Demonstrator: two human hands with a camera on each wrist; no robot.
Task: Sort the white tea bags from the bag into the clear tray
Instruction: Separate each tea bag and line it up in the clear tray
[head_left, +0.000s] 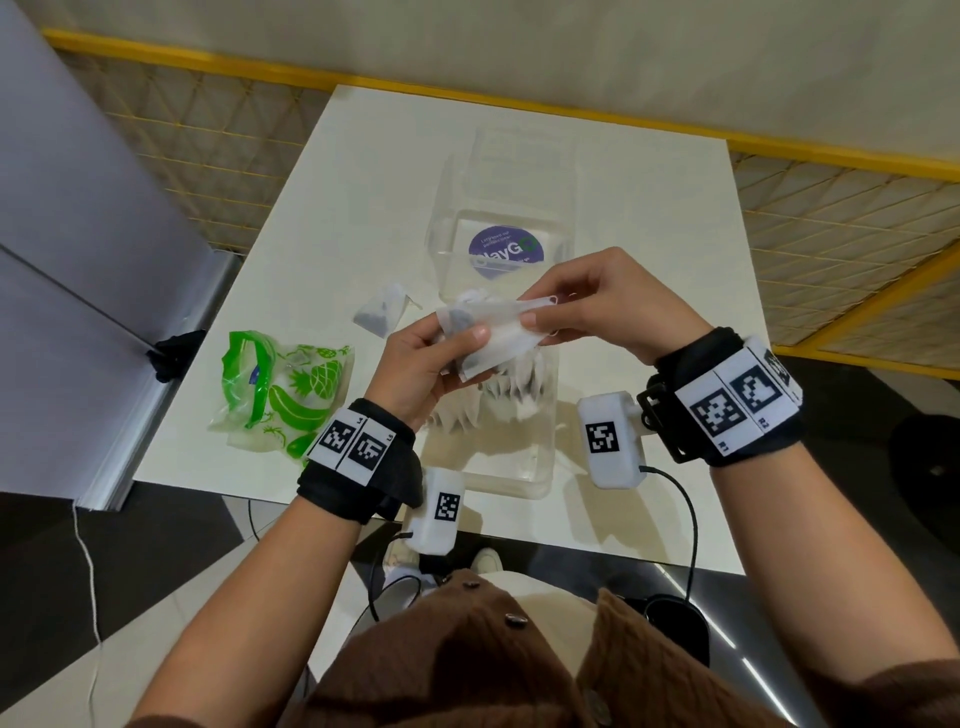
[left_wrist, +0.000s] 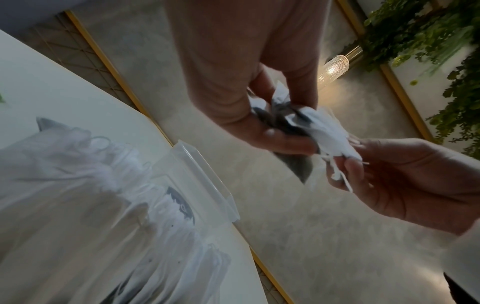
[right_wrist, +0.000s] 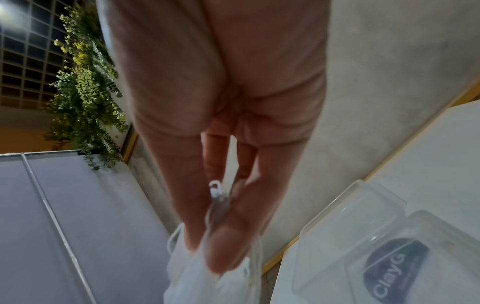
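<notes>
Both hands hold a small bunch of white tea bags (head_left: 493, 332) above the clear tray (head_left: 540, 467). My left hand (head_left: 431, 358) grips the bunch from the left, thumb on top. My right hand (head_left: 576, 306) pinches the top bag's right end by thumb and forefinger. In the left wrist view the bunch of tea bags (left_wrist: 319, 127) shows dark tea and loose strings between my left hand (left_wrist: 272, 123) and right hand (left_wrist: 363, 162). A row of tea bags (head_left: 498, 395) stands in the tray. One tea bag (head_left: 379, 309) lies loose on the table. The green-printed bag (head_left: 280, 395) lies at the left.
The tray's open lid (head_left: 498, 176) with a purple round sticker (head_left: 504, 252) lies behind it on the white table (head_left: 649, 234). A grey partition (head_left: 78, 260) stands at the left. A yellow-framed mesh fence (head_left: 831, 218) runs behind and to the right.
</notes>
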